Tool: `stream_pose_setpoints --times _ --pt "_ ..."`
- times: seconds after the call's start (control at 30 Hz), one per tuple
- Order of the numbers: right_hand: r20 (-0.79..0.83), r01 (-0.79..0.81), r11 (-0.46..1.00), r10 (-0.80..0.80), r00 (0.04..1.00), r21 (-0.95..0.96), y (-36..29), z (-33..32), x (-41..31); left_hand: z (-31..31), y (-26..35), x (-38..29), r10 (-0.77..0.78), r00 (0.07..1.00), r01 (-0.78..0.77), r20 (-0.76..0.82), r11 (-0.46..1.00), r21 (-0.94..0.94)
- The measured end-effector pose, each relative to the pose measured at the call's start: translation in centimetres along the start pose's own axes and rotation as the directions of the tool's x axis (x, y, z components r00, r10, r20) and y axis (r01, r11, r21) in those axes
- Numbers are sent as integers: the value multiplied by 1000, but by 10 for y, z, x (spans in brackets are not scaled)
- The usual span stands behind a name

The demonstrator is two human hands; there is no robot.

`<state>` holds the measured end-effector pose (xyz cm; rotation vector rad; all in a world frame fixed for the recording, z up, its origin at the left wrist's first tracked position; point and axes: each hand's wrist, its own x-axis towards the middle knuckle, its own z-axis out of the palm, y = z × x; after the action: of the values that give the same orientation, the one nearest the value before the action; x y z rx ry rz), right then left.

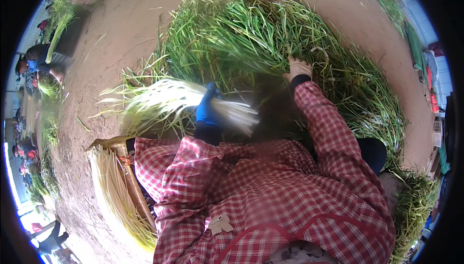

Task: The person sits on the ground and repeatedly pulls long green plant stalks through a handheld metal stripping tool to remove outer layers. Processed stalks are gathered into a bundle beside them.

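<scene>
My left hand (208,107), in a blue glove, grips a bunch of pale, long-leaved stalks (170,95). The cut white ends point right and the leafy tips fan out to the left; the bunch is partly blurred. In front of me lies a large heap of green leafy stalks (235,35), like garlic chives. At the near right part of that heap, my right hand (299,68) in a thin pale glove is closed around some green stalks. Its fingertips are partly hidden among the leaves, and the stalks beside it are blurred.
By my left side, a basket or crate (134,195) stands beside a row of pale yellow stalks (114,191). Bare earth floor (119,39) surrounds the heap. More greenery (417,209) lies at my right. Other people, one seated person (36,61) among them, are at the far left.
</scene>
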<state>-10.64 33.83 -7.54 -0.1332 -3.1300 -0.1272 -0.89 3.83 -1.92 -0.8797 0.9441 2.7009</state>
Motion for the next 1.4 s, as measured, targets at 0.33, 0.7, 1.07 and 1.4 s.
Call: stream_pose_setpoints --times 0.33,0.7,1.07,1.4 --pt "-216 -237 911 320 923 338 55 -11 38 5 -8 -3 35 999 -36 33 998 53" --pt "86 28 968 -51 995 251 -19 6 14 0 -18 1 -34 999 35 -8 999 22" --pt "-74 127 361 -156 985 924 -69 -62 -53 8 -20 -4 -177 983 180 -45 981 75" --pt "358 -306 188 -445 821 933 -65 -61 -142 -4 -31 -3 -186 978 164 95 965 203"
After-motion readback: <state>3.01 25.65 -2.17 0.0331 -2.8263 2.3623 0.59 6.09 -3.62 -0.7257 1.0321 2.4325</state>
